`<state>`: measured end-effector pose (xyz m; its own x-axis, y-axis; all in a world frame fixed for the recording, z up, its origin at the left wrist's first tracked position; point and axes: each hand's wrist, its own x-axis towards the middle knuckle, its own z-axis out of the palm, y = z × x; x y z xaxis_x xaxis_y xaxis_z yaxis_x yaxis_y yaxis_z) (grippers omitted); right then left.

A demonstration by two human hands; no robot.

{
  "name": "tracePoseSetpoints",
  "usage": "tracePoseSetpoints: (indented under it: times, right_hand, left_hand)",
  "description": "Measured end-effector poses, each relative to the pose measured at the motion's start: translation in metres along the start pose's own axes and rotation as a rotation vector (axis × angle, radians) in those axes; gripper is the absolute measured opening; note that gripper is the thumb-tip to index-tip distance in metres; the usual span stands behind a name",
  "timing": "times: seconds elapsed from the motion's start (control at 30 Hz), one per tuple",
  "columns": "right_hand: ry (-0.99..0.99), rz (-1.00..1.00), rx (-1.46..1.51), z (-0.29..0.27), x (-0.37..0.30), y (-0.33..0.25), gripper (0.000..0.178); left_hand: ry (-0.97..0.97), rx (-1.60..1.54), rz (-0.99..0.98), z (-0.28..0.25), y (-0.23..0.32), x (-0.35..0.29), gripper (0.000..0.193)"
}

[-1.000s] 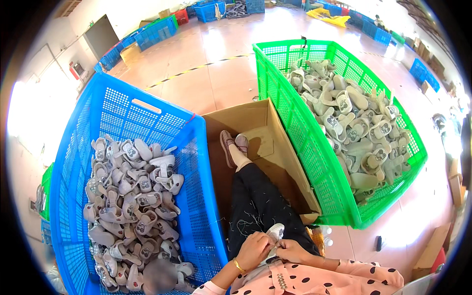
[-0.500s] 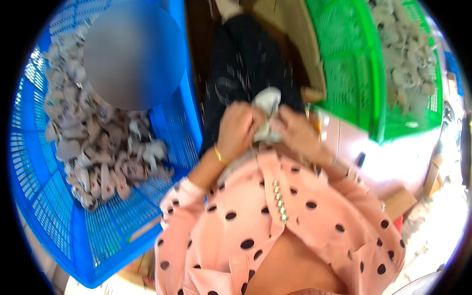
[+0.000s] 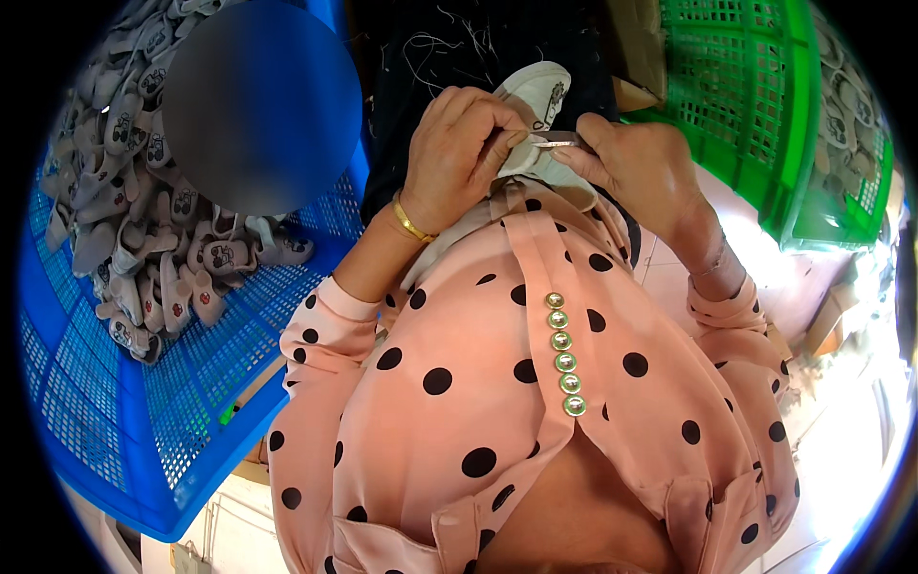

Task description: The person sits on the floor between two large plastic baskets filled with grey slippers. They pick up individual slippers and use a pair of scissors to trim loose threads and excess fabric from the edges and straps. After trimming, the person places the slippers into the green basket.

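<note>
A small white fabric shoe point(image 3: 537, 94) with a dark printed picture near its toe is held over my dark-trousered lap. My left hand point(image 3: 457, 153) grips its rear part, thumb and fingers pinched at the edge. My right hand point(image 3: 650, 167) is closed round a pair of small metal thread snips point(image 3: 555, 141). Their blades point left and lie right by my left fingertips, over the shoe. Whether the blades touch a thread there is too small to tell. The handle is hidden in my right palm.
To my left stands a large blue plastic basket point(image 3: 124, 507), piled with many pale printed shoes point(image 3: 122, 206). A green basket point(image 3: 755, 134) at the right also holds shoes. Loose white threads point(image 3: 430, 48) lie on my trousers. A blurred grey-blue disc covers part of the blue basket.
The shoe and both hands appear higher in the picture, and it has sharpened from a blur. The snips between my hands are now plainly visible.
</note>
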<state>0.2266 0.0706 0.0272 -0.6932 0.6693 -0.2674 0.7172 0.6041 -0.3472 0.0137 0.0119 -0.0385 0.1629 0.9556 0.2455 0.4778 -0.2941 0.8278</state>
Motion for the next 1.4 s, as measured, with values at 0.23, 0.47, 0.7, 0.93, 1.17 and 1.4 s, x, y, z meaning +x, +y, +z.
tracePoseSetpoints:
  times: [0.23,0.47,0.7,0.93,1.17,1.4]
  right_hand:
    - [0.025,-0.070,-0.084,-0.008,0.004,-0.003,0.039]
    - [0.060,-0.182,-0.148,-0.010,0.008,0.003,0.040]
    - [0.113,-0.285,-0.096,-0.003,0.015,0.014,0.042]
    - [0.088,-0.187,-0.025,0.002,0.016,0.014,0.040]
    - [0.036,-0.149,-0.042,-0.003,0.027,0.011,0.043]
    - [-0.031,-0.151,-0.072,-0.003,0.035,0.007,0.046]
  left_hand:
    - [-0.007,0.016,0.017,-0.002,0.001,0.000,0.009]
    - [-0.044,0.037,0.060,-0.006,0.002,0.007,0.009]
    - [-0.068,0.041,0.037,-0.007,0.000,0.006,0.007]
    - [0.048,-0.085,-0.118,-0.004,-0.004,-0.001,0.009]
    - [0.149,-0.207,-0.291,0.007,0.001,-0.007,0.011]
    - [0.108,-0.135,-0.230,0.005,-0.002,-0.005,0.009]
